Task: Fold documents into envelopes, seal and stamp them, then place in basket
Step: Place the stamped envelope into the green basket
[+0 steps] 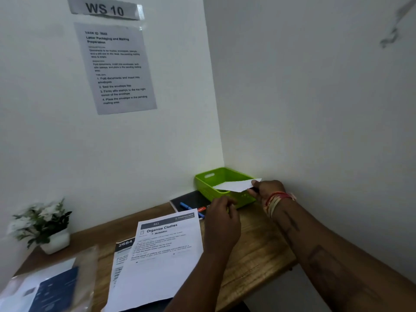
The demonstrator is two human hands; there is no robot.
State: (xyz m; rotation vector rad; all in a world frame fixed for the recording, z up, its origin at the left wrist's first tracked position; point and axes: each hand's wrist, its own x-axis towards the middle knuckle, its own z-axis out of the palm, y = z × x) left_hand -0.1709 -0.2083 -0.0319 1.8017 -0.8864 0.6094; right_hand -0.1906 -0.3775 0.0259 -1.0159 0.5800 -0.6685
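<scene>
Held by one end in the right hand (pixel 266 188), pinched, over the green basket (pixel 203 184) in the far right corner: a white envelope (pixel 234 185), evidently for dropping in. Left hand (pixel 221 212) loosely curled, grasping nothing visible, hovering near the basket. Remaining documents (pixel 157 251) left on the tabletop (pixel 254 246) for later folding.

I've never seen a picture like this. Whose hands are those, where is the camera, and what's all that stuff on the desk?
The camera sits on a person's head, looking down, so you see their own arms. The right hand pinches a white envelope over the green basket in the corner. The left hand hovers near the basket; I can't tell if it holds anything. On the wooden desk lie printed sheets, a black notebook with a blue pen, a small potted plant and a plastic packet. An instruction sheet hangs on the wall.
</scene>
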